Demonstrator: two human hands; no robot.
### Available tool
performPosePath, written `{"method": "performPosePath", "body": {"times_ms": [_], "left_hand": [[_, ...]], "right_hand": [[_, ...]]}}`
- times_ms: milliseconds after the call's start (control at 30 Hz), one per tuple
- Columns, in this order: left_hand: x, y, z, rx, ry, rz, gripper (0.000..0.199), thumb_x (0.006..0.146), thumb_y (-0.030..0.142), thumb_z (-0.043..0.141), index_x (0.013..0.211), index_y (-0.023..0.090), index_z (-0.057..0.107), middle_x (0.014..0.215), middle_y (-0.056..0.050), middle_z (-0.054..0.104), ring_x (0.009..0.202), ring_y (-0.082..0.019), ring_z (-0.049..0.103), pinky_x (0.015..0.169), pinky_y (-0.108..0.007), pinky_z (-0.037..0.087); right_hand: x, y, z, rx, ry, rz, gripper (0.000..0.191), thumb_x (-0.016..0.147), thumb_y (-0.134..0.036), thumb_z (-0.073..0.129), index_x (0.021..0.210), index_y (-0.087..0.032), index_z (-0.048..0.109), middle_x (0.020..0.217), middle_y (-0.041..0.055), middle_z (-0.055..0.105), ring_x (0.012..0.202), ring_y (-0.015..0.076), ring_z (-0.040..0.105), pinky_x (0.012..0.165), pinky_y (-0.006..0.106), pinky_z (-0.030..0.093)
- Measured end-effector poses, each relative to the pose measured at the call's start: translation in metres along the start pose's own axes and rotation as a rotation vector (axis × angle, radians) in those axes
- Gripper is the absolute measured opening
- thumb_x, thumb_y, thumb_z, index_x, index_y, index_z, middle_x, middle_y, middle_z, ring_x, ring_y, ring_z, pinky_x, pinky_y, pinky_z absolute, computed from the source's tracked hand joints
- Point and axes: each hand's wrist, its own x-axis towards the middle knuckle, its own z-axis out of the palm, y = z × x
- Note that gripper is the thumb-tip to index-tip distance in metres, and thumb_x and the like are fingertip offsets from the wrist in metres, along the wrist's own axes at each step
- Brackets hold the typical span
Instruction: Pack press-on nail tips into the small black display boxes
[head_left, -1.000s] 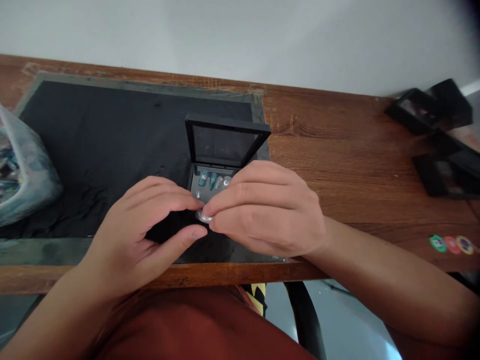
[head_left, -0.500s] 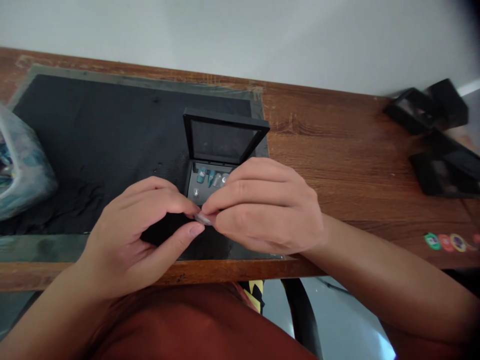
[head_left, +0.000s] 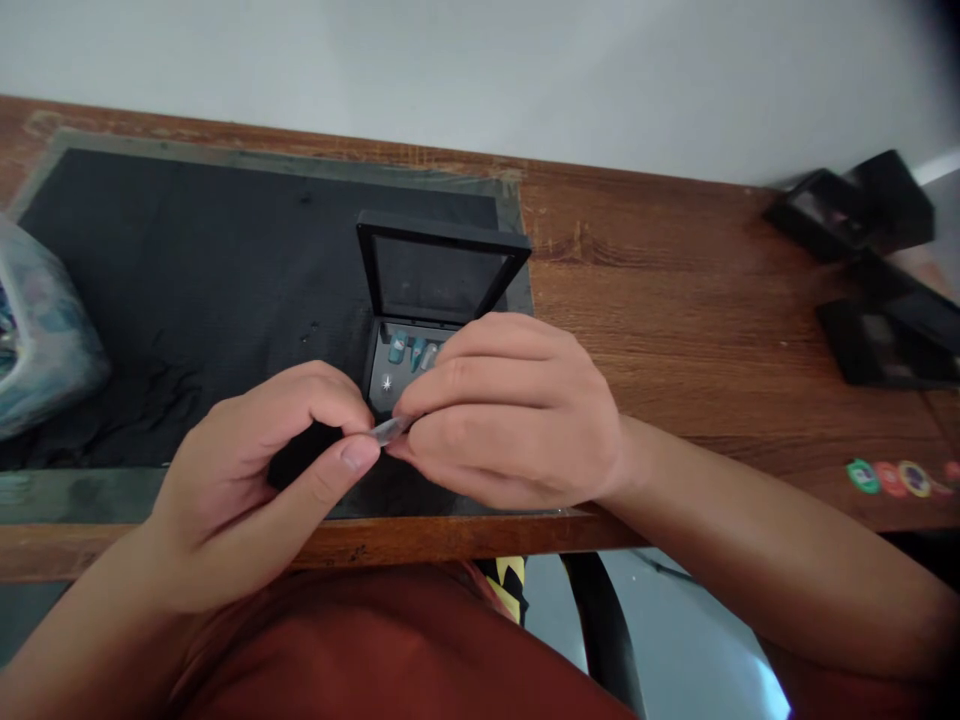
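Note:
A small clear plastic piece (head_left: 388, 431) is pinched between the thumb and index finger of my left hand (head_left: 270, 470). My right hand (head_left: 510, 410) is closed on the piece's other end, its fingertips partly hidden. Just behind the hands a black display box (head_left: 442, 240) stands open on the mat, its windowed lid raised. On its grey insert lie several false nails, among them a teal nail (head_left: 397, 346), a pointed teal nail (head_left: 417, 354) and a clear nail with a white star (head_left: 387, 383). My right hand covers the right part of the insert.
A black mat (head_left: 202, 250) is fixed to the wooden table (head_left: 660, 300). At the left edge stands a bag-like container (head_left: 56, 340) with small items inside. More black boxes (head_left: 862, 345) lie at the far right, near several round coloured stickers (head_left: 862, 476).
My hands have drawn slightly apart and to the left, so more of the clear piece shows between them. It now tilts up toward my right hand. The view has shifted slightly.

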Motion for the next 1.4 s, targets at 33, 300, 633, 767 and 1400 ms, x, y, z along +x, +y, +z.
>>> {"method": "performPosePath", "body": {"times_ms": [33,300,633,767,1400], "left_hand": [[0.0,0.001,0.0,-0.011,0.007,-0.018,0.009,0.096,0.015,0.06,0.092,0.022,0.065,0.086,-0.001,0.065,0.08,-0.014,0.063,0.066,-0.028,0.051],[-0.002,-0.007,0.0,0.066,-0.063,0.029,0.01,0.099,0.019,0.056,0.098,0.024,0.064,0.088,0.001,0.063,0.081,-0.011,0.061,0.071,-0.023,0.05],[-0.003,-0.012,0.002,0.101,-0.011,0.067,0.011,0.099,0.015,0.056,0.098,0.024,0.063,0.09,0.001,0.064,0.081,-0.009,0.061,0.071,-0.021,0.048],[-0.003,-0.011,0.002,0.08,0.001,0.082,0.012,0.097,0.013,0.057,0.098,0.022,0.064,0.095,-0.001,0.065,0.088,-0.011,0.063,0.077,-0.025,0.05],[0.001,0.003,0.01,-0.014,0.193,-0.113,0.012,0.099,0.022,0.059,0.088,0.023,0.065,0.081,0.001,0.062,0.078,-0.014,0.059,0.068,-0.029,0.046]], "right_hand": [[0.001,-0.001,0.0,0.037,-0.004,0.017,0.008,0.099,-0.017,0.059,0.093,-0.021,0.063,0.092,-0.0038,0.075,0.082,0.0112,0.068,0.076,0.029,0.056],[0.006,-0.007,-0.003,0.416,0.069,0.263,0.011,0.098,-0.009,0.057,0.1,-0.019,0.062,0.097,-0.0033,0.076,0.088,0.0073,0.073,0.084,0.023,0.062],[0.006,-0.006,-0.004,0.493,0.038,0.267,0.014,0.091,-0.001,0.058,0.097,-0.013,0.061,0.11,-0.0006,0.075,0.097,0.005,0.071,0.086,0.018,0.06],[0.005,-0.008,-0.004,0.533,0.034,0.308,0.023,0.09,0.002,0.053,0.106,-0.012,0.06,0.109,-0.0006,0.073,0.092,0.0048,0.07,0.082,0.018,0.059],[0.004,-0.011,0.012,0.679,0.095,0.506,0.016,0.09,-0.007,0.054,0.104,-0.014,0.058,0.088,-0.0014,0.072,0.075,0.0063,0.064,0.061,0.018,0.052]]}}
